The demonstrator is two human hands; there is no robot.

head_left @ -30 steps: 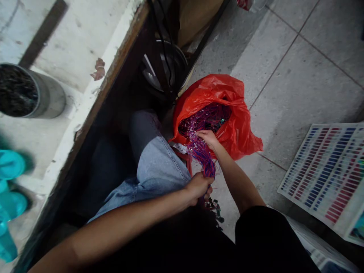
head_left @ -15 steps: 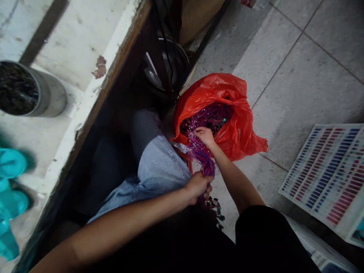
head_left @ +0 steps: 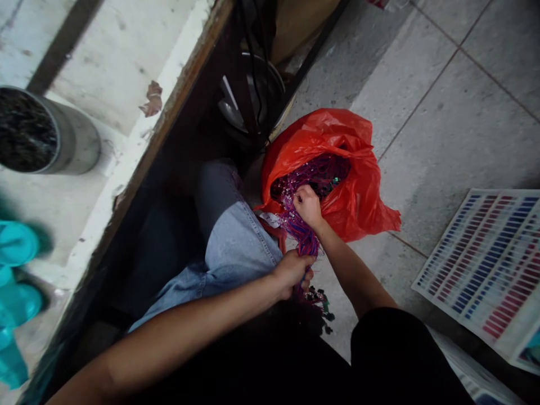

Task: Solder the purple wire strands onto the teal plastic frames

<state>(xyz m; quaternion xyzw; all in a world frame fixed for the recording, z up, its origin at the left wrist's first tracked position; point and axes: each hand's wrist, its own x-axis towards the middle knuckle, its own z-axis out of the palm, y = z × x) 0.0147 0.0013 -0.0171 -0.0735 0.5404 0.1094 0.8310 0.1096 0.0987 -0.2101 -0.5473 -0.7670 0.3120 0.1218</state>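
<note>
My left hand (head_left: 294,272) is closed around a bundle of thin red and blue wires (head_left: 304,239). Below that fist, small dark and green pieces (head_left: 324,309) hang from the bundle's end. Upward, the wires run to shiny small ends at the mouth of a red plastic bag (head_left: 363,197), which holds more purple wires (head_left: 324,169). My right hand (head_left: 307,206) is at the bag's opening, its fingers curled against the shiny wire ends. Whatever is between those fingertips is too small to make out.
On the left stands a worn white table (head_left: 126,73) with a metal can (head_left: 80,140) and turquoise plastic pieces (head_left: 19,242). A metal bowl (head_left: 270,95) sits beneath it. At right is a white crate (head_left: 489,259) with red and blue rows, on the tiled floor (head_left: 422,129).
My right hand's fingers have curled in from a more stretched pose, and the hand has shifted slightly. My left hand keeps its hold on the wires. The view has moved a little.
</note>
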